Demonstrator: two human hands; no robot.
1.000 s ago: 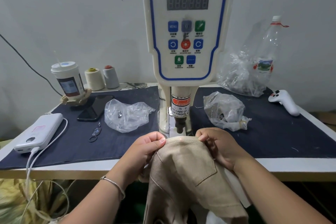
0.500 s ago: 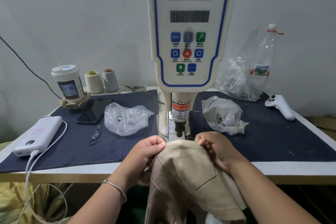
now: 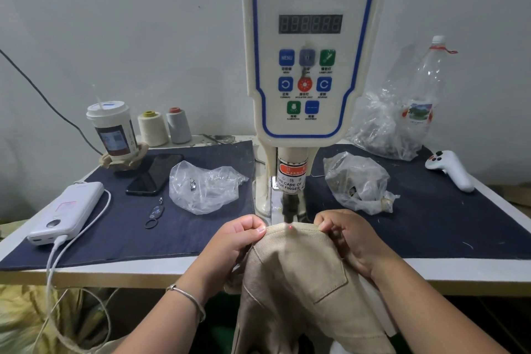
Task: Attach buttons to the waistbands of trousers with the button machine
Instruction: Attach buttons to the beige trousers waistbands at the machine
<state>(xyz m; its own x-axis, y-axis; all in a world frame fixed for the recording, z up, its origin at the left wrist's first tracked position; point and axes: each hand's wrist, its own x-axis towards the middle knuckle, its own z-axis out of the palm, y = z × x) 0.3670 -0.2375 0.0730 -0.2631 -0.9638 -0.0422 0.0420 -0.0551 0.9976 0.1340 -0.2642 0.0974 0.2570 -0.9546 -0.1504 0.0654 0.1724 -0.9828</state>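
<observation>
Fingers are the first worry — my left hand (image 3: 238,238) and my right hand (image 3: 347,236) each pinch the edge of the waistband (image 3: 290,231), one on either side of the punch (image 3: 289,207), and both sit close to where it would come down. A slip of the cloth toward the middle could, I judge, draw a fingertip under it; the label on the column warns of just that. The other risk is placement: if I let the band slacken or skew, the button could land off the mark.

Trousers (image 3: 298,290) hang from my grip over the near edge of the table (image 3: 258,264), beige twill with a fine rib, a back pocket showing below my hands. The waistband is stretched flat and taut between the two pinches, lying just under the punch, and a small red light dot (image 3: 290,227) sits on it near the top edge.

Beyond stands the button machine (image 3: 311,46) — its display dark — with a clear bag (image 3: 205,187) to its left.
</observation>
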